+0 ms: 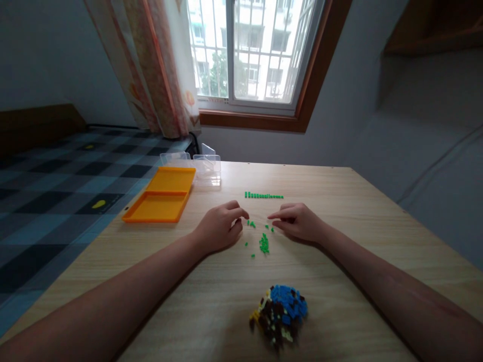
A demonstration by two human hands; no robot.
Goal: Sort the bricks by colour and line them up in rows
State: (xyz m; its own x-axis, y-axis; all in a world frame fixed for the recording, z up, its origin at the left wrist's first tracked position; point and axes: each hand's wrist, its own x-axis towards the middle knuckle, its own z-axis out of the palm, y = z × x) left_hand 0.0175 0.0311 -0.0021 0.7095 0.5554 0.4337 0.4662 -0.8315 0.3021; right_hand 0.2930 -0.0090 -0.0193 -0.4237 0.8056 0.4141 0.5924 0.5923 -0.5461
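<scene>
Left hand (224, 227): grip half open, fingers curled, thumb and index parted – nothing seen between them; tips beside loose green bits.
Right hand (298, 221): grip slightly open, index pointing inward, thumb a little apart from it – no piece seen in it; contact with the nearest bit, can't tell.
Loose bits (253, 224): green, a few by the left fingertips, a couple by the right; two more off toward the near side, left of the green pile.
Green pile (264, 244): small heap on the bench, between the hands and a bit nearer the person.
Green row (260, 195): pieces lined up side by side, beyond both hands; taller ones at left end.
Mixed pile (285, 306): blue, brown, yellow and cream pieces, heaped at the near side, between the forearms.
Orange case (154, 207): lid open, far left on the bench.
Clear boxes (207, 173): just behind the case, at the far edge.
Bench (339, 193): pale wood grain, under everything listed.
Bed (56, 168): checked cover, left of bench.
Backdrop: barred window (260, 55), patterned curtain (154, 65) at its left.
</scene>
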